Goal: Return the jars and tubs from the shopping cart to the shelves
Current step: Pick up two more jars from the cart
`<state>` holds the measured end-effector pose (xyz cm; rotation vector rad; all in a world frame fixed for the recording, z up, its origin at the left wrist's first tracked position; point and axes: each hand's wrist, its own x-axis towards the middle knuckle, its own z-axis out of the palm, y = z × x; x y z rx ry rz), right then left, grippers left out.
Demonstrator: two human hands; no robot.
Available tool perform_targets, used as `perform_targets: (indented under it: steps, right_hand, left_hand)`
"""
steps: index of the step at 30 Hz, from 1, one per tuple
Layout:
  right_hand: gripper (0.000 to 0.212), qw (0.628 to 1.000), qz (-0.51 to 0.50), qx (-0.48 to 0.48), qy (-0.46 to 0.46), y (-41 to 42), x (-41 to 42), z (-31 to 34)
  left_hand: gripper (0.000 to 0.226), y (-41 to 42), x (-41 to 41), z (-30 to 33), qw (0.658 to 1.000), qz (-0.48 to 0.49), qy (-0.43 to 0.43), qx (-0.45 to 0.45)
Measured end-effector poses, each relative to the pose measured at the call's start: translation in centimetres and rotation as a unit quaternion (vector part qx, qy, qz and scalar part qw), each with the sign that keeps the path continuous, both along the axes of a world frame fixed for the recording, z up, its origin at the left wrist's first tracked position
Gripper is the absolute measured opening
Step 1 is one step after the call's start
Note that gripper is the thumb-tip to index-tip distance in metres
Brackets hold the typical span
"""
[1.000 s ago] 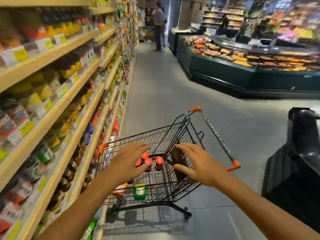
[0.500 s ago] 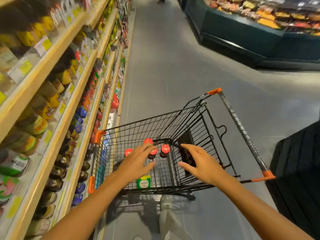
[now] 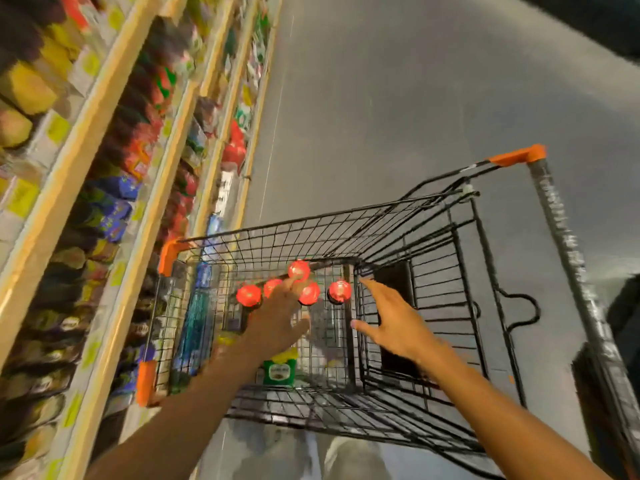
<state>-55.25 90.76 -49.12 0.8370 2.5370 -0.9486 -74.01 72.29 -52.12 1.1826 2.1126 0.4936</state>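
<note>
A black wire shopping cart with orange corners stands beside the shelves on my left. Inside it stand several red-lidded jars and a green-labelled tub near the front. My left hand reaches down into the basket with spread, straight fingers just over the red lids, holding nothing. My right hand hovers open over the cart's inner wire divider, fingers extended, holding nothing. The view is motion-blurred.
Wooden shelves packed with jars and packets run along the left. Grey aisle floor stretches ahead and to the right. The cart's handle bar with orange ends lies at the right. A dark object sits at the right edge.
The camera has tilted further down and closer to the cart. Both hands have dropped lower into the basket, the left one nearer the red lids.
</note>
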Motion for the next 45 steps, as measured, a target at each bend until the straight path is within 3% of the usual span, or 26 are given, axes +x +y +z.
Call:
perform_targets:
  steps: [4,12,19,24,27,34,45]
  right_hand:
    - [0.095,0.997,-0.034,-0.068,-0.007,1.3,-1.8,-5.6]
    - [0.105,0.986,-0.093,-0.137,-0.034,2.5,-3.4,-18.2]
    - [0.123,0.935,-0.263,-0.237,-0.004,3.5,-5.2,-27.0]
    - [0.108,0.921,-0.27,-0.278,0.045,2.9,-5.8,-30.7]
    - [0.088,0.913,-0.304,-0.252,0.1,1.8,-5.8,-32.0]
    - [0.074,0.914,-0.323,-0.19,0.152,0.5,-6.1,-32.0]
    - [0.073,0.901,-0.356,-0.167,0.182,-1.8,-3.6,-26.9]
  left_hand:
    - [0.075,0.5,-0.7,-4.6,0.998,0.058,-0.036,0.008]
    - [0.068,0.9,-2.0,-13.6,0.992,0.083,-0.089,0.016]
    - [0.067,0.0,-0.2,-18.9,0.984,0.094,-0.147,0.022]
    - [0.061,-1.2,0.7,-21.5,0.984,0.116,-0.136,0.008]
    - [0.06,-1.7,1.1,-21.9,0.979,0.141,-0.15,0.0]
    - [0.072,-1.0,1.0,-22.8,0.939,0.262,-0.222,-0.034]
    - [0.099,4.7,3.0,-26.7,0.889,0.403,-0.216,0.029]
